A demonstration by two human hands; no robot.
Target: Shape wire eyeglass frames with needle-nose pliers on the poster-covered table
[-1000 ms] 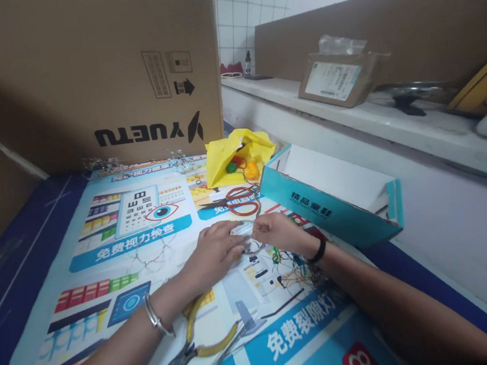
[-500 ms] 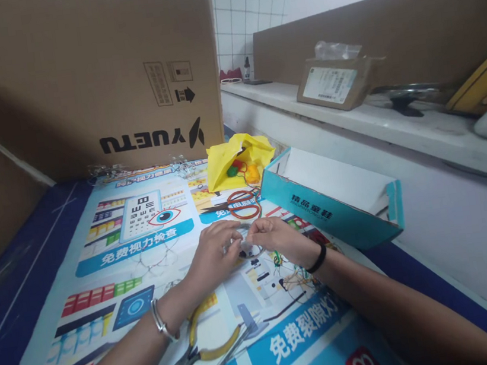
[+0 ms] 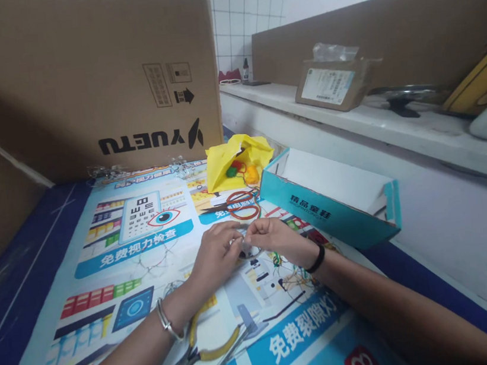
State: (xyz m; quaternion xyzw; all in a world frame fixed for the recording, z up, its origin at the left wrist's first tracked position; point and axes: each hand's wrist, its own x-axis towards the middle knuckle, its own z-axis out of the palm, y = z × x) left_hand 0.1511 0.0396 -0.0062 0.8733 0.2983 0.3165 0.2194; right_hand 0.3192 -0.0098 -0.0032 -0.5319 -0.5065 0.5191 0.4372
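Observation:
My left hand [image 3: 223, 250] and my right hand [image 3: 274, 239] meet over the middle of the table, fingertips almost touching. A thin wire ring [image 3: 253, 255] shows partly between and below them; the fingers hide the rest. My left thumb and fingers are closed on its left side. With thumb and forefinger my right hand pinches at the ring's upper right; whatever small thing is in that pinch is too fine to make out. Pliers with yellow handles [image 3: 218, 352] lie below my left hand. Tangled coloured threads [image 3: 299, 280] lie under my right wrist. Beyond the hands rest orange-handled scissors [image 3: 244, 205].
A yellow bag [image 3: 223, 161] with small balls of coloured thread [image 3: 250, 174] stands behind the scissors. To its right is an open teal shoebox [image 3: 332, 212]. A large cardboard box [image 3: 56, 87] walls off the back left. Bent wires [image 3: 154, 257] lie on the printed sheet.
The fingertips have shifted slightly over the ring, and less of its upper edge shows. Both hands stay in the same place, and the camera view has moved very little.

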